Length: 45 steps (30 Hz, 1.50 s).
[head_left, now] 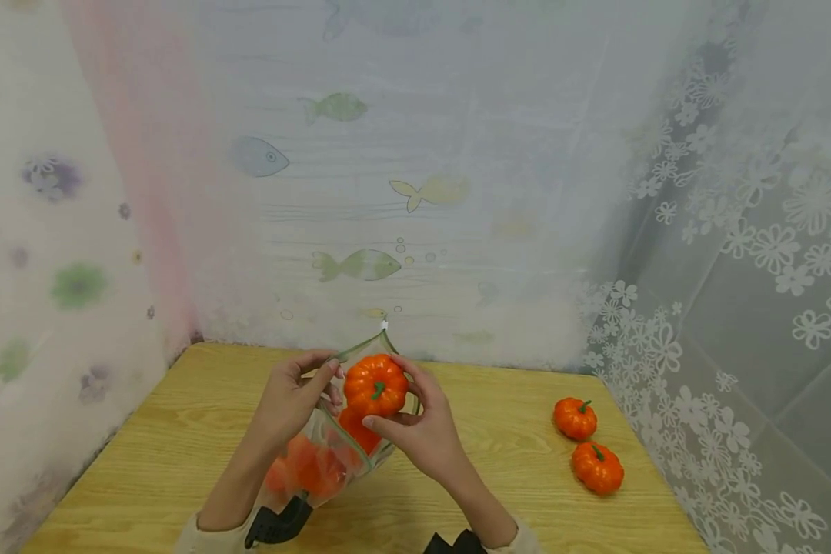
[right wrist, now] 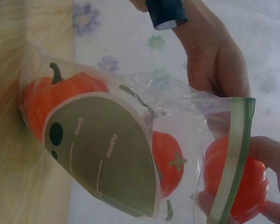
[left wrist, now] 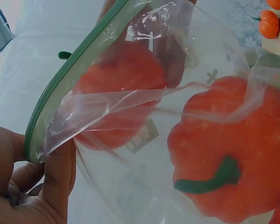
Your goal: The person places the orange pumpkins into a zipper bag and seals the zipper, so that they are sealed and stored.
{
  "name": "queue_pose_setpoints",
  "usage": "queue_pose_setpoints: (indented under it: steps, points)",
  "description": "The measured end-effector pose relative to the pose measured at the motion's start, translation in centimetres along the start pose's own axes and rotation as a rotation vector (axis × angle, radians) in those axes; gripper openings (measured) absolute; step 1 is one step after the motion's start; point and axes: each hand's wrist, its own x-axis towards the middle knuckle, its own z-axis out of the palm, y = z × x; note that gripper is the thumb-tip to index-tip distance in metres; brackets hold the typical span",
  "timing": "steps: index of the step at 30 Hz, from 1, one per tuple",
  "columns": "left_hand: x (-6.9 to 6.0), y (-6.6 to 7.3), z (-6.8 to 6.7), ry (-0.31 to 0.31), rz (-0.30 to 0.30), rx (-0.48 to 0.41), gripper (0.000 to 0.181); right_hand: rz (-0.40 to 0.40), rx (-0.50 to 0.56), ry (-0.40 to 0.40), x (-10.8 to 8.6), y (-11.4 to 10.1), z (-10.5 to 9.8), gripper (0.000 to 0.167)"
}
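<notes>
A clear zip bag (right wrist: 182, 100) with a green zip edge stands tilted, its mouth held wide. My left hand (head_left: 292, 400) pinches the rim of the bag on one side. In my right hand (head_left: 425, 419), thumb and fingers grip a small orange toy pumpkin (head_left: 376, 387) with a green stem, right at the bag's mouth. Inside the bag lie several more orange pumpkins (left wrist: 233, 140), seen through the plastic. The right wrist view shows a green printed label (right wrist: 102, 154) on the bag, and the held pumpkin partly behind the zip edge.
Two orange pumpkins, a rear one (head_left: 575, 418) and a front one (head_left: 598, 468), sit close together at the right of the wooden table (head_left: 498, 431). Behind the table hangs a fish-patterned sheet (head_left: 512, 292). A flower-patterned curtain (head_left: 706, 431) borders the right edge.
</notes>
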Motion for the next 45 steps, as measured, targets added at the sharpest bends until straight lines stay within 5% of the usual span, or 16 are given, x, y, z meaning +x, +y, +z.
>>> queue_pose_setpoints:
  steps: [18,30,45]
  points:
    - [0.7,-0.2,-0.7,0.011,-0.041,0.009,0.031,0.026,-0.075,-0.085,0.8,0.7,0.8,0.078]
    - [3.3,-0.9,-2.1,-0.043,-0.013,0.013,0.030,0.007,-0.136,-0.011,2.9,1.5,2.1,0.075]
    - [3.6,-0.9,-1.8,-0.065,0.029,0.006,0.031,-0.003,-0.210,0.064,3.3,0.7,2.5,0.076]
